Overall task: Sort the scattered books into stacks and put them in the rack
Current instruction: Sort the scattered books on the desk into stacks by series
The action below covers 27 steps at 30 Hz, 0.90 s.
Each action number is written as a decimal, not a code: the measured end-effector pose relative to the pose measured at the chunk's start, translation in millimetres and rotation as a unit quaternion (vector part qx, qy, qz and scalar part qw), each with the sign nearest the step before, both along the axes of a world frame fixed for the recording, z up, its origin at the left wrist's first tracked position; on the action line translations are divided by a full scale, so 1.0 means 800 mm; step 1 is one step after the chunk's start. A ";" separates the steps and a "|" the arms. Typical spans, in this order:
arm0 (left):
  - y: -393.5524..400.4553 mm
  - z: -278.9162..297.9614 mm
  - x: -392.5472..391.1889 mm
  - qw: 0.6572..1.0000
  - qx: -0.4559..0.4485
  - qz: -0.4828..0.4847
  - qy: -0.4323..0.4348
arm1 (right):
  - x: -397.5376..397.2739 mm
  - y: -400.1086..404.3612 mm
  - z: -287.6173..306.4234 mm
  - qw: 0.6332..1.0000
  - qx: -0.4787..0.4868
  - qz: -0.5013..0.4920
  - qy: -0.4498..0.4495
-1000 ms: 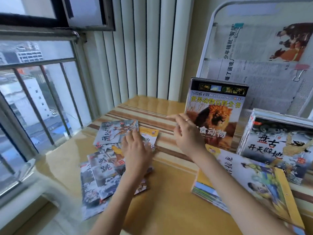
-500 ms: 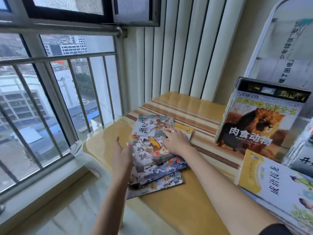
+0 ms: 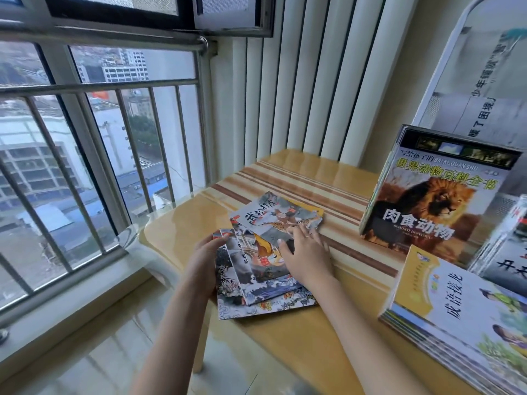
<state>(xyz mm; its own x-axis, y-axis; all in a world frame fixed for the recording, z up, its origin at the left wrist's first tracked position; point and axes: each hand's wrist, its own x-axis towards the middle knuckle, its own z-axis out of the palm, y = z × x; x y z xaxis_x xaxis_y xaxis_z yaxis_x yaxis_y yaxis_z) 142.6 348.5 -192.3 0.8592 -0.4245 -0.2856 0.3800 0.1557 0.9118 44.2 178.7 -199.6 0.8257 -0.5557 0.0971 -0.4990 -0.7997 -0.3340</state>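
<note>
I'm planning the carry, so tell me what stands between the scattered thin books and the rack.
The lion book stands upright in front of the rack, and the yellow-bordered stack lies right of the thin books. The striped tabletop between is bare.

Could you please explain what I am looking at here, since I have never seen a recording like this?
There is no machine: a person wears one wide-angle camera on the head, looking forward and down at two bare hands. On the glossy yellow wooden table with brown stripes lies a loose pile of thin illustrated picture books. The left hand cups the pile's left edge, while the right hand lies flat on top, apparently squaring the pile up. Nothing is lifted. To the right, a tall lion-cover animal book stands upright, a neat stack with a yellow-bordered cover lies in front of it, and the white metal rack rises behind.
</note>
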 end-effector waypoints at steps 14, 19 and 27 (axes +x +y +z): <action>-0.011 -0.005 -0.007 0.988 0.039 0.007 -0.148 | -0.051 0.012 0.014 0.995 -0.099 -0.001 0.013; -0.012 -0.007 -0.007 0.987 0.030 0.009 -0.157 | -0.052 0.005 0.003 0.998 -0.043 0.044 -0.022; -0.010 -0.005 -0.010 0.989 -0.005 -0.015 -0.144 | -0.049 0.003 0.003 0.997 -0.042 0.034 -0.060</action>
<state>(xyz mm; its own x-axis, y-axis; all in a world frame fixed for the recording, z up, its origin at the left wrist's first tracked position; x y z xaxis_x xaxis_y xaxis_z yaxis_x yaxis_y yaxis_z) 134.6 340.7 -196.4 0.8912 -0.4529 -0.0257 0.1087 0.1583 0.9814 4.7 181.3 -197.5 0.8411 -0.4839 0.2415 -0.4022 -0.8582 -0.3189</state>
